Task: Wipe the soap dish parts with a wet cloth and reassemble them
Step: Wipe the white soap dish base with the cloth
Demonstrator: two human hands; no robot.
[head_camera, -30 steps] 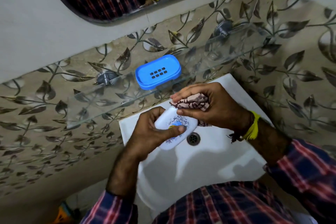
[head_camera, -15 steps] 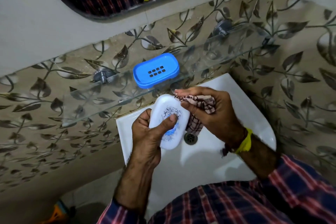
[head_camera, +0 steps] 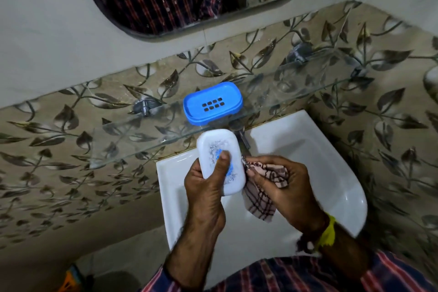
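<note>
Above the white sink (head_camera: pixel 341 187), the left hand (head_camera: pixel 203 187) grips the white soap dish lid (head_camera: pixel 220 161), thumb across its printed top. The lid's long axis runs from near the person up toward the glass shelf (head_camera: pixel 132 135), tilted slightly left. Just right of the lid, the right hand (head_camera: pixel 284 187) holds the checked cloth (head_camera: pixel 260 204) bunched in curled fingers (head_camera: pixel 258 173), touching the lid's right edge. The blue soap dish tray (head_camera: pixel 212 103) lies on the shelf, lengthwise along it.

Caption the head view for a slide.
Left hand holds white soap dish lid over sink; right hand grips checked cloth.
</note>
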